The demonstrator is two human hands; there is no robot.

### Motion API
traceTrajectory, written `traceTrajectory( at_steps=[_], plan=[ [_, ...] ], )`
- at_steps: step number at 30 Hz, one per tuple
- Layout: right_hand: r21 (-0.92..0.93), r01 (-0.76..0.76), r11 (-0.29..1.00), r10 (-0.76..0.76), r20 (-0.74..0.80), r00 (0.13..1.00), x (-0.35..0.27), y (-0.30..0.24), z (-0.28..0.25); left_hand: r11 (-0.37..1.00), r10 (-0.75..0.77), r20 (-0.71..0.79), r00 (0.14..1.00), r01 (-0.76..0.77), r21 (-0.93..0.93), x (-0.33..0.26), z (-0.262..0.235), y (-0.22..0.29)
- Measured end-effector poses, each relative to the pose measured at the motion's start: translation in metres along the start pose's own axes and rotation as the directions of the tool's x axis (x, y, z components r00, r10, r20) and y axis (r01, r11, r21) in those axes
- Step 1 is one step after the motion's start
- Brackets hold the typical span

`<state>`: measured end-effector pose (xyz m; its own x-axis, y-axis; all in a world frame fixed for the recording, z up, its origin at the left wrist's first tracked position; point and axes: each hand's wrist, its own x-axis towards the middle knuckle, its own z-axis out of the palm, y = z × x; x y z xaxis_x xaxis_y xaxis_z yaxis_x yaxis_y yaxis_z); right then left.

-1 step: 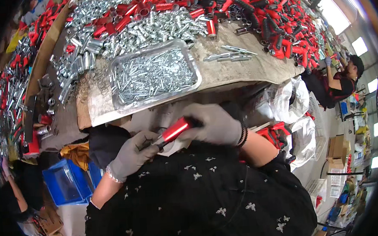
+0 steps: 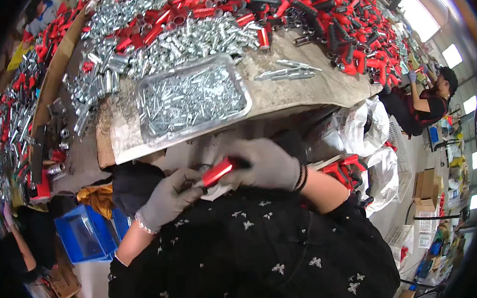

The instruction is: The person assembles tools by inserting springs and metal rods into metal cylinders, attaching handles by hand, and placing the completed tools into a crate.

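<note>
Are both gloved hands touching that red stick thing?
Touching. The head view shows the right hand wrapped around one end of the red handle, and the left hand fingers pressed against its other end.

My worn grey counter lay before me, a clear tray of silver bolts near its edge, heaped silver sleeves behind, red-and-black handles piled right.

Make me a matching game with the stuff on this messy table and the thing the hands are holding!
Things:
1. red handle
2. clear tray
3. blue bin
4. gloves, on the left hand and the right hand

Places or states:
A. full of small silvery metal pieces
B. grey
C. down low, left of the person
D. held between both hands

Pairs: 1-D, 2-A, 3-C, 4-B
</note>
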<state>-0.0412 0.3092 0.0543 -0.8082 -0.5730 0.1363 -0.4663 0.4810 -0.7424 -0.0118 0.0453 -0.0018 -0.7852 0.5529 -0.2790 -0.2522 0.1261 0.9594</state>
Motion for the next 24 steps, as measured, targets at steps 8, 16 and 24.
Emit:
traceTrajectory(
  at_steps=[8,16,24],
  plan=[
    [-0.437,0.391,0.81,-0.404,0.068,0.912,0.022,0.035,0.002,0.931,0.048,-0.075,0.996,-0.017,0.364,0.001,0.005,-0.01],
    [-0.209,-0.63,0.748,0.164,-0.862,0.481,0.115,0.183,-0.174,0.989,0.054,-0.484,0.874,-0.112,-0.092,-0.05,-0.012,-0.028],
    [-0.53,-0.78,0.332,0.609,-0.512,0.606,0.144,0.22,-0.168,0.981,0.094,-0.503,0.859,-0.165,-0.098,-0.053,-0.031,-0.043]
  ],
)
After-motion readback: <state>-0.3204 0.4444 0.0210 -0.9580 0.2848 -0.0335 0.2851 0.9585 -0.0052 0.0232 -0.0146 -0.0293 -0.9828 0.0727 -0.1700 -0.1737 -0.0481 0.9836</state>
